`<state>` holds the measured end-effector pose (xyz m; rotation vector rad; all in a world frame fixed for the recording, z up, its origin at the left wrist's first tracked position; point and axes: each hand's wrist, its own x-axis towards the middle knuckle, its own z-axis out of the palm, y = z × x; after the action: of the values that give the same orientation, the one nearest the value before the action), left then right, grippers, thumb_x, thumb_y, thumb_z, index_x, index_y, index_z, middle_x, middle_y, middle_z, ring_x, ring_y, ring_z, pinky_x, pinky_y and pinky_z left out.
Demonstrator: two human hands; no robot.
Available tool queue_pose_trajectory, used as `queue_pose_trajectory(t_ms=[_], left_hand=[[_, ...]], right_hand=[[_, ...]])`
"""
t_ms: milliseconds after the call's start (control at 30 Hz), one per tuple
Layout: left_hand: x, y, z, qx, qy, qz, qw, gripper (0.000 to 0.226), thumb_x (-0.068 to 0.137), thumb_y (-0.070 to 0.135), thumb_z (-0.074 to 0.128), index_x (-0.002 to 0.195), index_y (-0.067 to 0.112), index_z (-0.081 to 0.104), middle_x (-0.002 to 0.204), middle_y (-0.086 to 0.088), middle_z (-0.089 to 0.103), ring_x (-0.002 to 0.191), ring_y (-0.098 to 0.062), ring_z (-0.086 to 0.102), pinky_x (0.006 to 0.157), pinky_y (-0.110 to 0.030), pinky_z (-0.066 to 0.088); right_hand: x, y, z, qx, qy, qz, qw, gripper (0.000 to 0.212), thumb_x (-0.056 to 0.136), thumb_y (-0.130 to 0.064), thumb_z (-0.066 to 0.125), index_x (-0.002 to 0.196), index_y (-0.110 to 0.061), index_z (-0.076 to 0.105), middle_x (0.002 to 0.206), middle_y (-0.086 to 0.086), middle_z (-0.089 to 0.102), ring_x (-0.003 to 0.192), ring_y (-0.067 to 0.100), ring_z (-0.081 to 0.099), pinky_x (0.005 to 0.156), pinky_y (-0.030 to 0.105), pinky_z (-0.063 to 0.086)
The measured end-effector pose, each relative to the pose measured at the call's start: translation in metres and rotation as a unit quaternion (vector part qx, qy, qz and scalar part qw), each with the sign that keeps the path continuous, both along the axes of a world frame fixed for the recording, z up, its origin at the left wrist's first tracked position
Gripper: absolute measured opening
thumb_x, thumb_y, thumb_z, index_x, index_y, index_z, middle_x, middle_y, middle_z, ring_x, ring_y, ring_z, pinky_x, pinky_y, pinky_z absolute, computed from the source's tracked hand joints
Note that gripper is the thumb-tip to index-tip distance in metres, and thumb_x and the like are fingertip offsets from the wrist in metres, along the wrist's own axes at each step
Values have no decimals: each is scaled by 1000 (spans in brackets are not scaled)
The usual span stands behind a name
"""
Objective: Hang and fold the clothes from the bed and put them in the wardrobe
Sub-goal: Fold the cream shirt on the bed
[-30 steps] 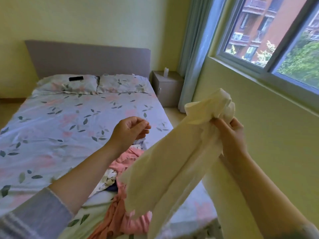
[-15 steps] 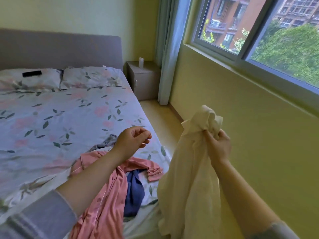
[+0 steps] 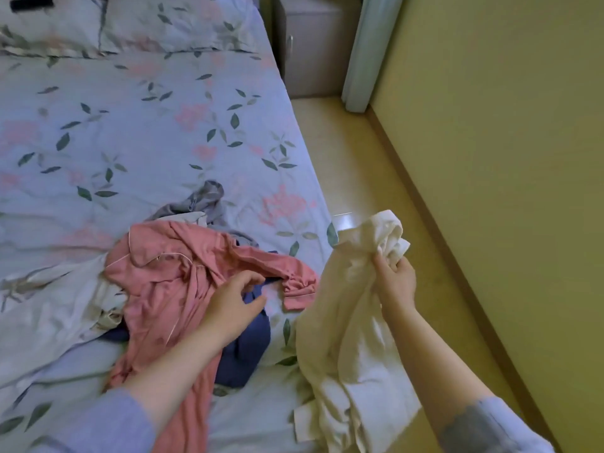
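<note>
Now my right hand (image 3: 396, 277) has its fingers (image 3: 380, 261) curled tight round a bunched end of the cream garment (image 3: 343, 322). The rest of it hangs down beside the edge of the bed (image 3: 130, 132), with its lower folds at the bed's near corner. It looks thin, soft and light, so I expect almost no weight but plenty of flopping and twisting. I judge it wants both hands at the shoulders or waistband, though I cannot tell which end I hold.

My left hand (image 3: 233, 305) hovers over the pile with fingers loosely bent, gripping nothing; whether it brushes the cloth I cannot tell. Under it lies the pink pyjama shirt (image 3: 157, 273), crumpled over a navy garment (image 3: 248, 348). A grey garment (image 3: 204, 199) lies behind them and a pale floral cloth (image 3: 65, 299) to the left. They overlap, so lifting one may drag another.

The wall (image 3: 490, 142) stands close on my right, leaving only a narrow strip of floor (image 3: 343, 158). A nightstand (image 3: 310, 50) and curtain (image 3: 366, 50) stand at its far end. No wardrobe is in view.
</note>
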<state>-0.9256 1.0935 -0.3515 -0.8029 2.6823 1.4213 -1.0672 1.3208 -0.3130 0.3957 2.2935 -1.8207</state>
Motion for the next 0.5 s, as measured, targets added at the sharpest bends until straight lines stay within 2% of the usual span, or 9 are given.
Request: queue_pose_trajectory(t_ms=[100,200,267,333,433,500], left_hand=[[-16,-6,-59,-77,-57,-55,994,63,74,23,78,132,14,54,134,-4,54,126,-23,48,103,-33,38],[-37,-10,-114,-124,-142,-71,980,98,73,45,77,153,22,24,160,-7,16,146,-26,18,116,-40,24],[-45,-13,-149,-132,-175,-76,973,107,73,50,75,154,34,7,162,-2,-11,149,-27,1,118,-41,20],[-51,-18,-178,-151,-182,-86,968,110,74,48,74,151,43,-5,159,5,-25,148,-30,-12,118,-44,17],[-71,-32,-210,-219,-178,-115,952,116,71,53,74,150,45,-11,157,3,-28,145,-38,-19,118,-53,15],[-88,-46,-229,-202,-205,-126,950,118,69,54,76,150,45,-10,157,4,-29,144,-43,-17,116,-55,18]], right_hand=[[-6,-7,-53,10,-33,0,999,17,90,-29,60,100,-16,66,84,-2,68,78,14,63,70,30,49],[-20,-15,-101,35,-61,4,998,20,89,-29,60,98,-11,65,82,3,65,76,18,61,69,34,48],[-24,-21,-133,54,-78,-2,995,24,90,-29,60,98,-7,62,85,7,63,78,22,59,70,34,47],[-25,-25,-164,69,-95,-12,993,25,90,-30,59,97,-6,59,86,7,61,79,22,57,71,35,47],[-28,-34,-202,81,-119,-18,989,14,90,-31,59,93,-16,59,90,0,64,84,20,61,78,38,50],[-32,-42,-222,80,-121,-13,989,12,91,-31,59,93,-19,58,92,1,65,88,21,62,81,40,51]])
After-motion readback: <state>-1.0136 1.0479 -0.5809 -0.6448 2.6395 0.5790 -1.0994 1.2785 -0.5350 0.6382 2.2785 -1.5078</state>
